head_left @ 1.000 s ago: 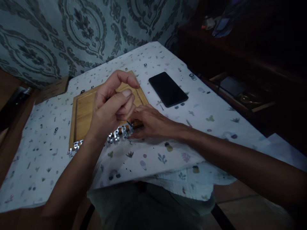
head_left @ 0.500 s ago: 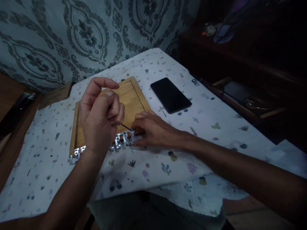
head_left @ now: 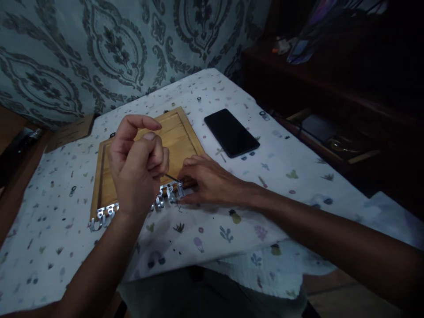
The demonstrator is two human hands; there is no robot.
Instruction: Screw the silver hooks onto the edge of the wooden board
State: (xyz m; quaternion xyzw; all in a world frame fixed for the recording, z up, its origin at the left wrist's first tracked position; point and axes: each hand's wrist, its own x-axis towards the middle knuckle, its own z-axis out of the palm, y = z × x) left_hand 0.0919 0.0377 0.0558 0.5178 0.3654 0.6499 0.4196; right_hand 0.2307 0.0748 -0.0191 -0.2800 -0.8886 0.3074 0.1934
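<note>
The tabletop point(head_left: 56, 185) spreads across most of the view, dressed in a white cloth point(head_left: 288, 198) printed with small plants, pineapples and sunglasses. Its far edge meets a pale backdrop point(head_left: 115, 48) with large dark medallions, and past its right edge stands dark furniture point(head_left: 334, 84).

A framed wooden board point(head_left: 175, 145) lies flat between the far and near edges of the tabletop, its own near side carrying a row of metal hooks. A flat brown piece, seemingly cardboard point(head_left: 71, 134), sits at the tabletop's far left corner. The left hand point(head_left: 137, 163) is raised over the board, its fingers curled narrow around something mostly hidden in the fist. The right hand point(head_left: 212, 179) grips the board's near right corner, fingers over the top and thumb along the near side, close to the last hook. A dark phone point(head_left: 232, 132) lies screen up to the right of the board, nearer the tabletop's right edge and apart from both hands.

The shiny metal hooks point(head_left: 111, 210) point toward the tabletop's near edge; the left forearm hides the middle ones. Smallest, a thin dark shaft point(head_left: 172, 178) slants from the left fist down to the rightmost hook.
</note>
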